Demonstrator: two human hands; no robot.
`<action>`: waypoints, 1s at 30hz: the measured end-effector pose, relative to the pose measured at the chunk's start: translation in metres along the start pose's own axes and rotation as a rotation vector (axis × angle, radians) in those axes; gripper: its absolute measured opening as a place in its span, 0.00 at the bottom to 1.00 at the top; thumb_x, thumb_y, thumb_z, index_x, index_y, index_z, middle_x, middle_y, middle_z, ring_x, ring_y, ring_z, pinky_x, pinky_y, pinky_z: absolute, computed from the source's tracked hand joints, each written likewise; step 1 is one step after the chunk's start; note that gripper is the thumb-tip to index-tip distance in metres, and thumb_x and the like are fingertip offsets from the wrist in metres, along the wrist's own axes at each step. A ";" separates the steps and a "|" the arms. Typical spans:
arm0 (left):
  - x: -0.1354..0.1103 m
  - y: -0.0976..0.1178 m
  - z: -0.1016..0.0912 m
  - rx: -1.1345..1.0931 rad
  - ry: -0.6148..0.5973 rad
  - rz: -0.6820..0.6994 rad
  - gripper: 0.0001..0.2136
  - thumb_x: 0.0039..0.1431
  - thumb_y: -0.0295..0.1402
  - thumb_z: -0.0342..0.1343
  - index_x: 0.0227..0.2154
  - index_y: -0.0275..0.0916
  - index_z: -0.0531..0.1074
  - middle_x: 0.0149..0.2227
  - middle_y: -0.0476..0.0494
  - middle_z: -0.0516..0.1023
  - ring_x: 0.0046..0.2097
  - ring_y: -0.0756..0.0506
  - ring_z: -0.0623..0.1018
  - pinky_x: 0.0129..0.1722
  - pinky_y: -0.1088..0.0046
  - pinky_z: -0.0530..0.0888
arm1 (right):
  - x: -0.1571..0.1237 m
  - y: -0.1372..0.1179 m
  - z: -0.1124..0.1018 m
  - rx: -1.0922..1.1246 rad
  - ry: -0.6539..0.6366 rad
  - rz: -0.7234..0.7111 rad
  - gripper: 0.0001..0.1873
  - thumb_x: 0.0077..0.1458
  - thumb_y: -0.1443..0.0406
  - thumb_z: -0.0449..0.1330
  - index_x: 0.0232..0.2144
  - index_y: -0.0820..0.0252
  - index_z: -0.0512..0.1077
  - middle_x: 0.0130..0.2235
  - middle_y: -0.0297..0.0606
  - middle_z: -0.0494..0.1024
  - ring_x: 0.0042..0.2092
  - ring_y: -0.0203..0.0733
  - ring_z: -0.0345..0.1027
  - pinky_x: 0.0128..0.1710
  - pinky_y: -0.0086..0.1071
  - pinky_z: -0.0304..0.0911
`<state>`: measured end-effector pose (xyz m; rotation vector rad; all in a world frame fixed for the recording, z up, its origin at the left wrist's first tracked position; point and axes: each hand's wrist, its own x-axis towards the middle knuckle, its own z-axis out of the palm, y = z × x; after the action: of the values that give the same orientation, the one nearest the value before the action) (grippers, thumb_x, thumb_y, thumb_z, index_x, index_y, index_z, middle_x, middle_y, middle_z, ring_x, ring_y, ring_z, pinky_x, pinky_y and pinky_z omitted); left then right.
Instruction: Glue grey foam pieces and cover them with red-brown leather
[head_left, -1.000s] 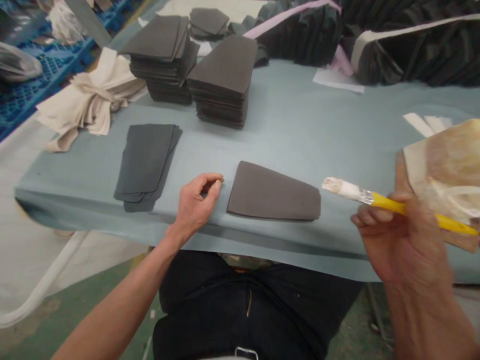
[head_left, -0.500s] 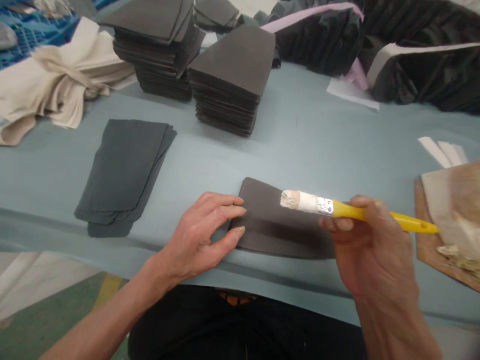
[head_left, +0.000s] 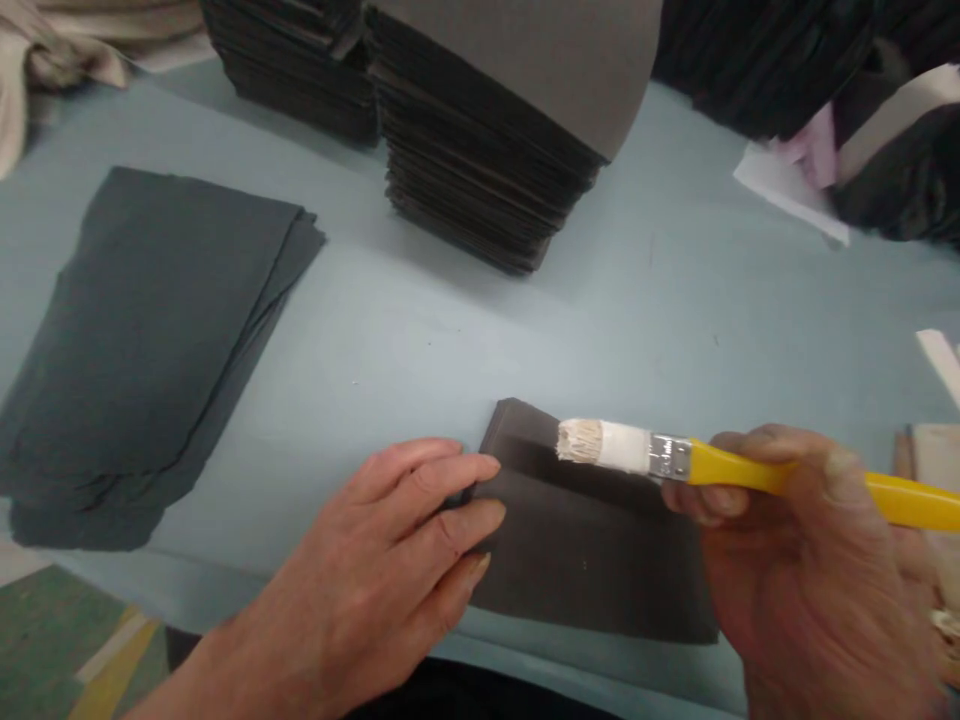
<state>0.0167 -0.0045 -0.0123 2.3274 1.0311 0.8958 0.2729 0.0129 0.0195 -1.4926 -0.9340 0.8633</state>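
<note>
A dark grey foam piece (head_left: pixel 592 540) lies flat near the front edge of the light blue table (head_left: pixel 450 340). My left hand (head_left: pixel 390 570) rests beside it with fingers stretched out flat, the fingertips pressing on its left end. My right hand (head_left: pixel 810 570) is closed around the yellow handle of a brush (head_left: pixel 675 458). The brush's whitish bristles hover over or touch the upper left part of the foam piece.
A tall stack of dark foam pieces (head_left: pixel 487 150) stands behind, with another stack (head_left: pixel 292 60) to its left. A pile of thin dark fabric sheets (head_left: pixel 142 340) lies at the left. Black material and a white paper (head_left: pixel 787 185) sit at the back right.
The view has closed in on the table. My left hand opened and moved right onto the foam piece's left end. My right hand brought the brush left over the foam piece.
</note>
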 end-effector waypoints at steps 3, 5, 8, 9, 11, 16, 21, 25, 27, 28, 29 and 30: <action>0.001 0.000 0.000 0.020 -0.011 -0.018 0.10 0.75 0.21 0.51 0.50 0.37 0.73 0.56 0.43 0.82 0.64 0.50 0.74 0.74 0.73 0.63 | 0.013 -0.005 -0.002 -0.063 -0.014 -0.009 0.09 0.57 0.53 0.71 0.29 0.46 0.82 0.28 0.34 0.74 0.24 0.38 0.65 0.24 0.36 0.67; 0.001 0.000 0.001 0.027 -0.018 -0.032 0.10 0.74 0.21 0.51 0.50 0.38 0.74 0.56 0.44 0.82 0.65 0.50 0.73 0.73 0.72 0.64 | 0.023 -0.009 -0.004 -0.061 -0.037 -0.014 0.13 0.53 0.47 0.74 0.28 0.45 0.82 0.27 0.35 0.73 0.24 0.39 0.63 0.23 0.37 0.65; 0.000 0.001 0.002 0.036 -0.013 -0.045 0.11 0.74 0.22 0.51 0.50 0.39 0.74 0.56 0.45 0.82 0.65 0.49 0.73 0.72 0.71 0.66 | 0.039 -0.011 -0.004 -0.057 -0.090 0.003 0.17 0.47 0.43 0.78 0.27 0.43 0.82 0.24 0.34 0.71 0.23 0.39 0.63 0.23 0.36 0.63; 0.000 0.001 0.003 0.039 -0.016 -0.047 0.11 0.74 0.22 0.51 0.50 0.40 0.74 0.57 0.45 0.82 0.65 0.49 0.73 0.72 0.71 0.66 | 0.045 -0.011 -0.003 -0.055 -0.114 0.001 0.18 0.46 0.42 0.78 0.27 0.43 0.82 0.23 0.33 0.70 0.23 0.39 0.63 0.23 0.35 0.62; 0.000 0.001 0.003 0.046 -0.025 -0.050 0.11 0.74 0.22 0.51 0.50 0.40 0.74 0.57 0.45 0.81 0.65 0.49 0.73 0.72 0.70 0.66 | 0.057 -0.008 0.000 -0.042 -0.176 -0.010 0.20 0.45 0.41 0.78 0.28 0.44 0.83 0.20 0.32 0.67 0.22 0.39 0.63 0.22 0.34 0.62; 0.002 0.000 0.000 0.074 -0.046 -0.037 0.09 0.76 0.24 0.50 0.50 0.40 0.73 0.56 0.45 0.82 0.64 0.49 0.74 0.70 0.69 0.67 | 0.085 -0.004 0.017 -0.021 -0.372 -0.045 0.24 0.48 0.39 0.77 0.28 0.51 0.83 0.18 0.28 0.62 0.21 0.35 0.61 0.21 0.31 0.61; -0.001 0.001 0.001 0.059 -0.037 -0.069 0.09 0.76 0.25 0.51 0.51 0.41 0.73 0.58 0.45 0.81 0.62 0.46 0.75 0.67 0.67 0.70 | 0.095 -0.011 0.040 -0.059 -0.525 -0.117 0.26 0.52 0.38 0.75 0.28 0.52 0.82 0.20 0.27 0.64 0.23 0.32 0.62 0.22 0.28 0.62; -0.005 0.001 0.003 0.029 -0.044 -0.100 0.10 0.75 0.24 0.53 0.53 0.42 0.73 0.60 0.45 0.79 0.63 0.44 0.75 0.66 0.64 0.70 | 0.100 -0.007 0.053 -0.018 -0.578 -0.162 0.26 0.54 0.39 0.73 0.27 0.53 0.79 0.20 0.26 0.61 0.23 0.30 0.60 0.24 0.26 0.62; -0.006 0.001 0.003 0.025 -0.047 -0.093 0.09 0.76 0.25 0.52 0.53 0.42 0.73 0.60 0.45 0.79 0.62 0.44 0.75 0.65 0.64 0.70 | 0.103 -0.003 0.057 -0.014 -0.584 -0.167 0.27 0.55 0.38 0.72 0.27 0.54 0.79 0.21 0.26 0.61 0.24 0.30 0.60 0.24 0.26 0.61; -0.006 0.001 0.003 0.022 -0.048 -0.090 0.09 0.76 0.25 0.52 0.53 0.42 0.73 0.60 0.45 0.79 0.62 0.44 0.75 0.65 0.64 0.70 | 0.104 -0.001 0.059 -0.018 -0.588 -0.169 0.28 0.55 0.38 0.72 0.28 0.54 0.78 0.21 0.25 0.61 0.24 0.30 0.60 0.24 0.26 0.61; -0.006 0.000 0.003 0.021 -0.045 -0.089 0.09 0.76 0.26 0.51 0.52 0.42 0.73 0.60 0.45 0.79 0.62 0.44 0.75 0.65 0.64 0.70 | 0.104 0.001 0.060 -0.022 -0.591 -0.171 0.28 0.56 0.38 0.72 0.28 0.55 0.78 0.21 0.25 0.61 0.24 0.30 0.60 0.24 0.26 0.61; -0.005 0.000 0.002 0.021 -0.046 -0.090 0.09 0.77 0.26 0.51 0.52 0.41 0.73 0.60 0.45 0.79 0.62 0.45 0.75 0.65 0.64 0.70 | 0.105 0.002 0.061 -0.027 -0.595 -0.172 0.28 0.56 0.38 0.71 0.28 0.55 0.78 0.21 0.25 0.61 0.24 0.30 0.60 0.24 0.26 0.61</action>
<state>0.0157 -0.0092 -0.0157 2.2877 1.1210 0.7975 0.2617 0.1332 0.0079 -1.1664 -1.4885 1.1964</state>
